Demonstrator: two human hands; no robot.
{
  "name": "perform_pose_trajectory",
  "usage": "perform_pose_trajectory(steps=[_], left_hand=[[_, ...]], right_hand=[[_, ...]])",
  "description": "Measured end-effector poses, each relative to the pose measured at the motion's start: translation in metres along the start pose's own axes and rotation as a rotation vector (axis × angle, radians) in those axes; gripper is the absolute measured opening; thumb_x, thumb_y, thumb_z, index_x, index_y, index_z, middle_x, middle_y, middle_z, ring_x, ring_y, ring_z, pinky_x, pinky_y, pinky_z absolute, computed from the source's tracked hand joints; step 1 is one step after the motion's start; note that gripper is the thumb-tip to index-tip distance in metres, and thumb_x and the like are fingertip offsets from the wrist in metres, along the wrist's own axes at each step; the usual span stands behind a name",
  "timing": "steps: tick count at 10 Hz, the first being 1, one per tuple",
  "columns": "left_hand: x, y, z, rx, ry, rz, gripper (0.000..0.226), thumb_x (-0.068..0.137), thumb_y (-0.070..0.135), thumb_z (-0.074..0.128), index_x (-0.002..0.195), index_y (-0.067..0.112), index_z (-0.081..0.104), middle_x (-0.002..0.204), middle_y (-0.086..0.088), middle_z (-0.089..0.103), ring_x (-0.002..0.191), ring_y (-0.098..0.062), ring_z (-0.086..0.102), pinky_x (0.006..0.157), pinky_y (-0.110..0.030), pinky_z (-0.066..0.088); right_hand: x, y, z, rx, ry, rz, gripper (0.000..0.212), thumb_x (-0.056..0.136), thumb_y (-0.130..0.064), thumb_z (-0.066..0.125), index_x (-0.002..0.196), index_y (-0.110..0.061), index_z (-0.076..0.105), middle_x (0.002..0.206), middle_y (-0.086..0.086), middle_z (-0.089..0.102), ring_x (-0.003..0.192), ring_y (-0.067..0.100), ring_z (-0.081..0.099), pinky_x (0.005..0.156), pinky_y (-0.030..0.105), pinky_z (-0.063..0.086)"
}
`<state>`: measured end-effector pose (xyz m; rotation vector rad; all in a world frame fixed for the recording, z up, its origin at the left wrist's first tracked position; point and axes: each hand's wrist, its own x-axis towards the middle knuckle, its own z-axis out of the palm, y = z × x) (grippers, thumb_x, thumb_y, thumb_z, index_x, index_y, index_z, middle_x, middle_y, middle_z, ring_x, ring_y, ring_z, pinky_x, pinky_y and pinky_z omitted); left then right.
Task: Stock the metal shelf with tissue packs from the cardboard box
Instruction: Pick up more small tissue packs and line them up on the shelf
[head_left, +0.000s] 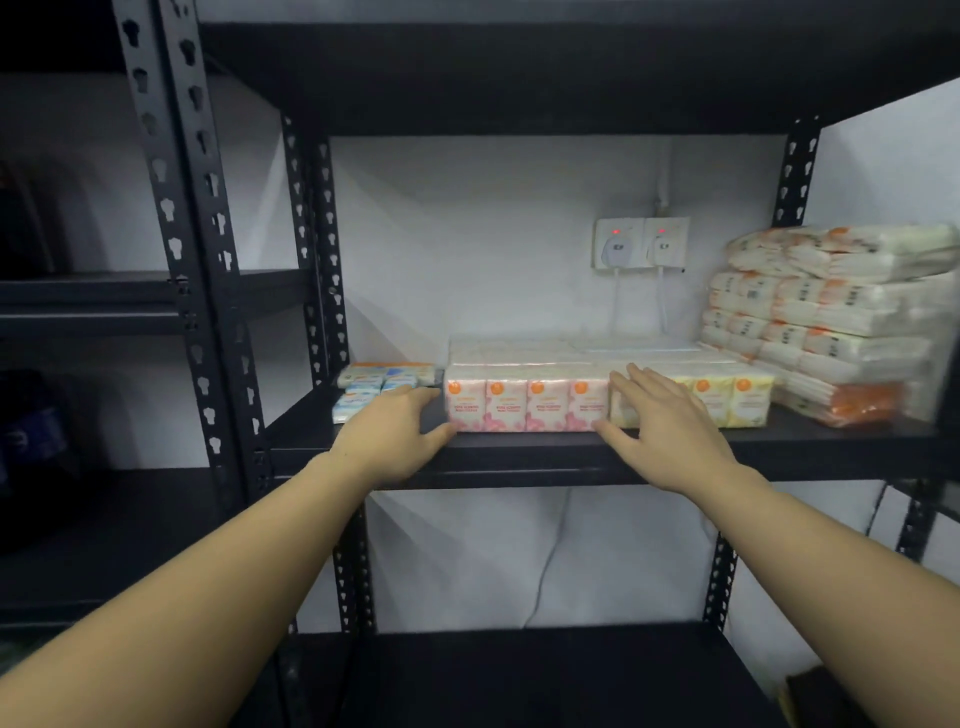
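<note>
A pink tissue pack bundle (524, 404) stands at the front of the black metal shelf (519, 457). My left hand (395, 436) touches its left end with relaxed fingers and thumb at the lower corner. My right hand (670, 431) lies with straight fingers against the bundle's right end, partly covering a yellow tissue pack bundle (727, 400) beside it. Blue tissue packs (374, 387) lie at the shelf's left end. No cardboard box is in view.
A tall stack of white and orange tissue packs (831, 322) fills the shelf's right end. Two wall sockets (641, 241) with cables sit behind. Slotted black uprights (208, 260) frame the bay; a lower shelf (545, 675) lies below.
</note>
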<state>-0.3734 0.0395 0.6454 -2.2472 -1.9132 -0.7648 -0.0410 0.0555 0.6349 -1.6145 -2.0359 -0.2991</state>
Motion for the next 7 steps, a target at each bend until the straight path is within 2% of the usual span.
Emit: perform_pose_trajectory(steps=[2, 4, 5, 6, 7], left_hand=[[0.006, 0.03, -0.012, 0.051, -0.054, -0.029, 0.067, 0.094, 0.061, 0.058, 0.152, 0.03, 0.045, 0.154, 0.002, 0.051, 0.135, -0.024, 0.053, 0.111, -0.043, 0.046], [0.014, 0.045, -0.034, 0.124, -0.08, -0.057, 0.069, 0.095, 0.065, 0.053, 0.152, 0.027, 0.045, 0.149, -0.002, 0.055, 0.13, -0.027, 0.056, 0.109, -0.05, 0.048], [0.013, 0.052, -0.042, 0.177, -0.08, -0.047, 0.074, 0.098, 0.064, 0.05, 0.159, 0.026, 0.034, 0.159, -0.003, 0.045, 0.141, -0.029, 0.047, 0.114, -0.056, 0.041], [0.015, 0.057, -0.05, 0.172, -0.056, -0.036, 0.082, 0.096, 0.068, 0.049, 0.163, 0.026, 0.025, 0.167, 0.0, 0.033, 0.149, -0.028, 0.039, 0.117, -0.055, 0.039], [0.006, 0.06, -0.046, 0.15, -0.011, -0.02, 0.081, 0.097, 0.067, 0.048, 0.163, 0.027, 0.025, 0.168, 0.001, 0.032, 0.15, -0.027, 0.038, 0.119, -0.053, 0.037]], right_hand=[[0.011, 0.027, -0.028, -0.011, -0.083, 0.032, 0.079, 0.099, -0.065, 0.045, 0.164, -0.026, 0.022, 0.171, 0.001, 0.019, 0.157, 0.023, 0.018, 0.126, 0.046, 0.018], [0.022, 0.03, -0.05, -0.043, -0.181, 0.035, 0.083, 0.097, -0.071, 0.039, 0.164, -0.025, 0.021, 0.171, 0.003, 0.017, 0.157, 0.025, 0.019, 0.125, 0.048, 0.024], [0.023, 0.024, -0.061, -0.043, -0.199, 0.007, 0.084, 0.097, -0.074, 0.037, 0.164, -0.026, 0.021, 0.172, 0.002, 0.016, 0.157, 0.025, 0.02, 0.125, 0.048, 0.024], [0.024, 0.02, -0.071, -0.01, -0.168, -0.018, 0.082, 0.097, -0.072, 0.04, 0.164, -0.026, 0.023, 0.171, 0.0, 0.018, 0.157, 0.022, 0.018, 0.125, 0.045, 0.023], [0.015, 0.015, -0.071, 0.028, -0.124, -0.027, 0.083, 0.097, -0.072, 0.041, 0.163, -0.026, 0.023, 0.171, -0.001, 0.019, 0.157, 0.02, 0.019, 0.126, 0.044, 0.021]])
